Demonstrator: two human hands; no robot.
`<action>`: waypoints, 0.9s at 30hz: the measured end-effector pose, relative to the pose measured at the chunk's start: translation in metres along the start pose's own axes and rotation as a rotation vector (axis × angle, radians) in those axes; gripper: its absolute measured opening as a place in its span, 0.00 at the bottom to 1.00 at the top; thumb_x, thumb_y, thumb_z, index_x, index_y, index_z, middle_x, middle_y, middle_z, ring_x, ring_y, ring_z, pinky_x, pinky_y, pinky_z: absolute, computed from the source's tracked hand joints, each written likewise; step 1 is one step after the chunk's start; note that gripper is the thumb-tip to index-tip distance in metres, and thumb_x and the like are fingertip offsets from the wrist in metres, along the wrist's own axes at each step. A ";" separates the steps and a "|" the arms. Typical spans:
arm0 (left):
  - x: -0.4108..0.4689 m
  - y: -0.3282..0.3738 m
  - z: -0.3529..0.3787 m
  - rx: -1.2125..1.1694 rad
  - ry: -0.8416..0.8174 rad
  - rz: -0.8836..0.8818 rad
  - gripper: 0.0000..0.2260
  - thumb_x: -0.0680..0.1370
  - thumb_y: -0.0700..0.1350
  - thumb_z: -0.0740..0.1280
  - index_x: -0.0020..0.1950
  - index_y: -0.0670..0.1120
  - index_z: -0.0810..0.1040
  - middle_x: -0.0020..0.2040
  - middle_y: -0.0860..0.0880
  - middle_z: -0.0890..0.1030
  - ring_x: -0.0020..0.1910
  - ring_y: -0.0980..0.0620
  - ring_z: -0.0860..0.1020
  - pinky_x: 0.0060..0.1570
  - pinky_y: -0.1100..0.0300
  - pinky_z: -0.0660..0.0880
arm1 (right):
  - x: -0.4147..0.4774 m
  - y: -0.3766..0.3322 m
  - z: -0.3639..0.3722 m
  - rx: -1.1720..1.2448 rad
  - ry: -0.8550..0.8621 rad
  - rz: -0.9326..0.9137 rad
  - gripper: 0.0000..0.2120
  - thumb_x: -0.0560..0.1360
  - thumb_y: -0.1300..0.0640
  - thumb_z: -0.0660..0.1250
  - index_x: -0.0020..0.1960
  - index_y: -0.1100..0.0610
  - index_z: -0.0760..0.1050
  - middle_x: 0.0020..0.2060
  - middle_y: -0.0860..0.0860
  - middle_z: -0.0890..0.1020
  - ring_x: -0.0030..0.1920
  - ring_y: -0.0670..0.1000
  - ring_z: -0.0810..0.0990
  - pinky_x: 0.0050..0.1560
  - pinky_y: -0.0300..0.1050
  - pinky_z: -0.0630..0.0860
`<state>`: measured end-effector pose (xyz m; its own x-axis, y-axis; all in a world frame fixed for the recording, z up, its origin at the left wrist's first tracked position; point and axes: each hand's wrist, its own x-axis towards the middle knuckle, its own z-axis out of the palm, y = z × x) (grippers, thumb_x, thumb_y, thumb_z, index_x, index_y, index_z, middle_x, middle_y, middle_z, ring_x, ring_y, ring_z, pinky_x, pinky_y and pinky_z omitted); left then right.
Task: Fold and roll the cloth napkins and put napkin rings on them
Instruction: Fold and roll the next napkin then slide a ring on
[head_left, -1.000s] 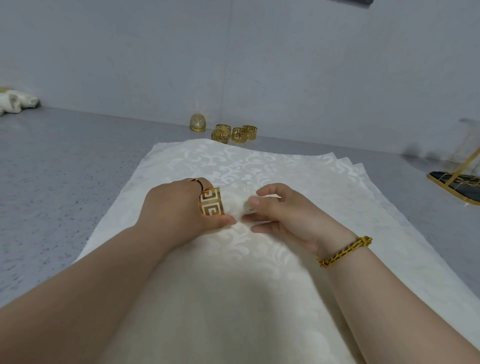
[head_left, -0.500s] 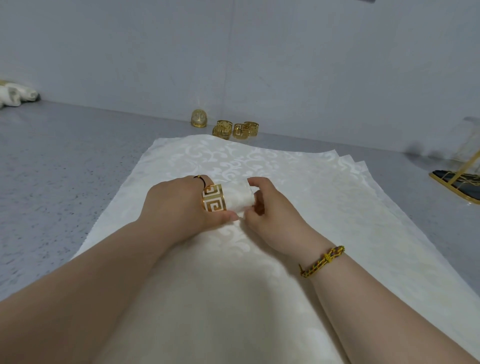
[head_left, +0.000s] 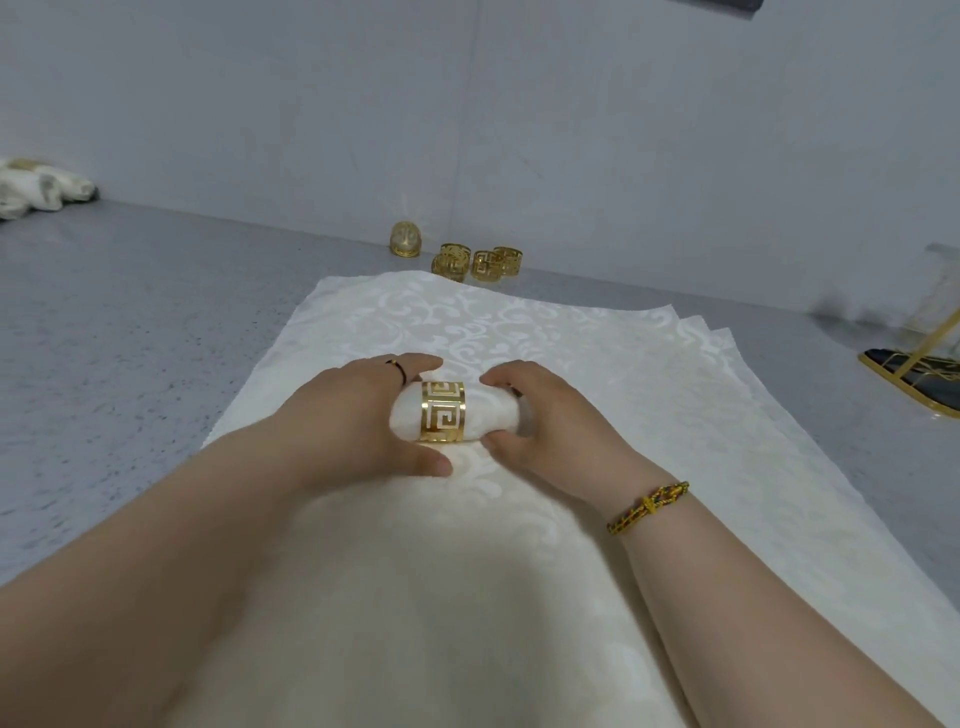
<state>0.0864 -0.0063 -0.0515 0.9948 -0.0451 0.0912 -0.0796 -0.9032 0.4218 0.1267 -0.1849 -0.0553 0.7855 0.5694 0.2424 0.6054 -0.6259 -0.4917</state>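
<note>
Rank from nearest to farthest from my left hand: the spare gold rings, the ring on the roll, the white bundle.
1. Ring on the roll, right beside the left hand.
2. Spare gold rings, farther ahead, slightly right.
3. White bundle, far left.

We see soft, cool, even light from above — no hard-edged shadows. Under the forearms (head_left: 156, 597) the flat napkins (head_left: 467, 597) sink into a broad, dim, warmer patch; their far end is brighter. The rolled napkin (head_left: 491, 415), gripped by the left hand (head_left: 353, 421) and right hand (head_left: 550, 415), is almost washed-out white, and its gold napkin ring (head_left: 442, 411) throws small glints. The wide lens bows the counter (head_left: 130, 322) and stretches the lower corners — the gold stand (head_left: 914, 374) at right is smeared and soft.
</note>
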 end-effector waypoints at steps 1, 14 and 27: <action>-0.003 -0.007 -0.004 -0.082 -0.025 -0.009 0.40 0.63 0.58 0.74 0.71 0.59 0.59 0.66 0.58 0.69 0.63 0.57 0.68 0.56 0.66 0.63 | 0.000 0.001 0.000 0.038 0.000 0.021 0.21 0.71 0.62 0.68 0.62 0.56 0.69 0.53 0.48 0.71 0.55 0.49 0.71 0.52 0.36 0.66; -0.006 -0.001 0.003 0.107 0.209 0.142 0.23 0.68 0.56 0.71 0.61 0.57 0.74 0.58 0.57 0.78 0.56 0.55 0.74 0.50 0.65 0.65 | 0.000 0.001 0.001 0.191 -0.061 0.047 0.17 0.70 0.65 0.68 0.58 0.56 0.72 0.47 0.44 0.69 0.50 0.44 0.70 0.48 0.29 0.67; -0.016 -0.014 -0.011 -0.591 0.263 -0.257 0.18 0.74 0.52 0.66 0.63 0.53 0.71 0.52 0.54 0.73 0.50 0.54 0.72 0.37 0.67 0.67 | 0.000 0.003 -0.003 0.491 -0.033 0.249 0.27 0.72 0.54 0.69 0.69 0.50 0.64 0.57 0.43 0.71 0.54 0.44 0.72 0.48 0.29 0.70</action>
<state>0.0713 0.0117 -0.0485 0.9442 0.3114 0.1069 0.0607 -0.4838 0.8731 0.1287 -0.1882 -0.0543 0.8882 0.4571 0.0468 0.2648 -0.4259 -0.8652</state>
